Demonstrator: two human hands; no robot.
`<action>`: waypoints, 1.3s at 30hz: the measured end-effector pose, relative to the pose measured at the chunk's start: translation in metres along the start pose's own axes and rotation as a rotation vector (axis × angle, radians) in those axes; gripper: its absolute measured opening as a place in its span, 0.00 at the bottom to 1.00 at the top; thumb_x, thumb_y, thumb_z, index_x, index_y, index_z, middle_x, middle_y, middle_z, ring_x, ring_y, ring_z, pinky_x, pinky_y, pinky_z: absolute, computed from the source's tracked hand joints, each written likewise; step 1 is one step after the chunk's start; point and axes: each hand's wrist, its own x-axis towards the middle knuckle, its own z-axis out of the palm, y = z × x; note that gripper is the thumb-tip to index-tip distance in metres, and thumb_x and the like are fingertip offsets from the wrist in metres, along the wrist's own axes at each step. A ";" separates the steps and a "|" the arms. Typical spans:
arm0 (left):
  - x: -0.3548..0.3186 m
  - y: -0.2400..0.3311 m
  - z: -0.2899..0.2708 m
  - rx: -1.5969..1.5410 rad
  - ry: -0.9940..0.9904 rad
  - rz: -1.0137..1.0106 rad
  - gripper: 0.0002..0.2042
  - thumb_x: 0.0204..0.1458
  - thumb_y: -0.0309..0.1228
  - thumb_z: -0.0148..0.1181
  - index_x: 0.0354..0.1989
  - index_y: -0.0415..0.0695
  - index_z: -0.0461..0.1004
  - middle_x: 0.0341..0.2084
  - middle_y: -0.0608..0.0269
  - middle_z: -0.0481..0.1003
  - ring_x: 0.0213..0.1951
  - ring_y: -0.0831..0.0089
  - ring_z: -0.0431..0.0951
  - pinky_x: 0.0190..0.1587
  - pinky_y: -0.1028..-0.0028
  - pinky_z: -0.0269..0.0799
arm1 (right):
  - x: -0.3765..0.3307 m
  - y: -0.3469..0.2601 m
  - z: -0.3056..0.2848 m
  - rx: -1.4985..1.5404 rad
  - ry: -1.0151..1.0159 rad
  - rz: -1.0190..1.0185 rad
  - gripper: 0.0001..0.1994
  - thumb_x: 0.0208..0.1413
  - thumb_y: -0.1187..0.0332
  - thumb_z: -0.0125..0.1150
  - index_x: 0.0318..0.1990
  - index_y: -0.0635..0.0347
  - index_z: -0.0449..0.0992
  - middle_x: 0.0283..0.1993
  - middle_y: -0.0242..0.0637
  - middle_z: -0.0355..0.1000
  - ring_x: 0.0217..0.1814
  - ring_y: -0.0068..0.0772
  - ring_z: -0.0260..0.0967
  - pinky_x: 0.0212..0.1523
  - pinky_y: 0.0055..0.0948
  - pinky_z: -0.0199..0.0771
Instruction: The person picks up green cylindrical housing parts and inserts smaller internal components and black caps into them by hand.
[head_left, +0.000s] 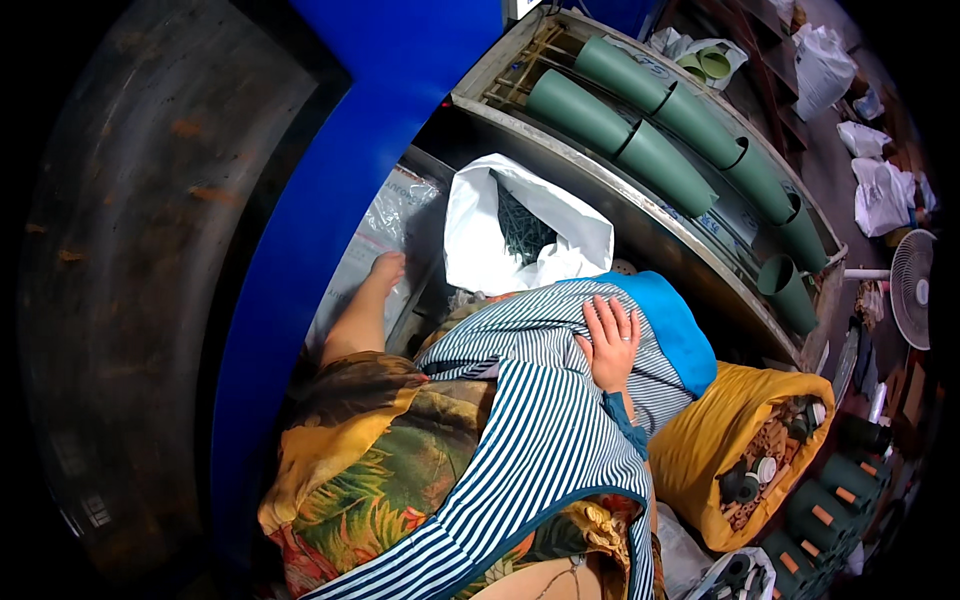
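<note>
At the left, my left hand stretches out past a loose floral sleeve, over or against clear plastic sheeting. Its fingers look curled; whatever they hold, if anything, is hidden. My right hand lies flat, palm down, on the striped apron over my lap, fingers slightly apart and a ring on one. Beyond my lap, a white sack gapes, showing many thin dark green pieces. A bright blue cloth lies just right of my right hand.
A metal-edged trough holds several green tubes. At the right stand a yellow sack of mixed small parts, dark green cylinders and a fan. A blue machine panel rises close at my left.
</note>
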 end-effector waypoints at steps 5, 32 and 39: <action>-0.001 0.002 0.012 0.036 0.013 -0.026 0.21 0.59 0.42 0.58 0.60 0.55 0.69 0.50 0.68 0.75 0.51 0.67 0.73 0.54 0.61 0.66 | -0.002 0.000 0.000 -0.008 -0.009 -0.001 0.25 0.53 0.55 0.61 0.60 0.43 0.74 0.66 0.29 0.67 0.71 0.38 0.58 0.73 0.51 0.46; 0.002 -0.010 0.026 0.172 0.013 -0.032 0.14 0.55 0.41 0.60 0.49 0.57 0.74 0.39 0.74 0.74 0.41 0.73 0.72 0.44 0.65 0.66 | 0.019 -0.017 -0.005 0.079 -0.103 -0.082 0.21 0.53 0.55 0.63 0.56 0.43 0.76 0.60 0.21 0.71 0.68 0.29 0.61 0.73 0.50 0.45; -0.005 -0.019 0.023 0.188 0.015 -0.062 0.15 0.57 0.41 0.59 0.53 0.58 0.74 0.42 0.73 0.75 0.42 0.72 0.72 0.45 0.65 0.67 | 0.016 -0.016 -0.016 0.109 -0.101 -0.064 0.21 0.53 0.56 0.63 0.55 0.44 0.77 0.60 0.21 0.71 0.67 0.30 0.61 0.73 0.50 0.47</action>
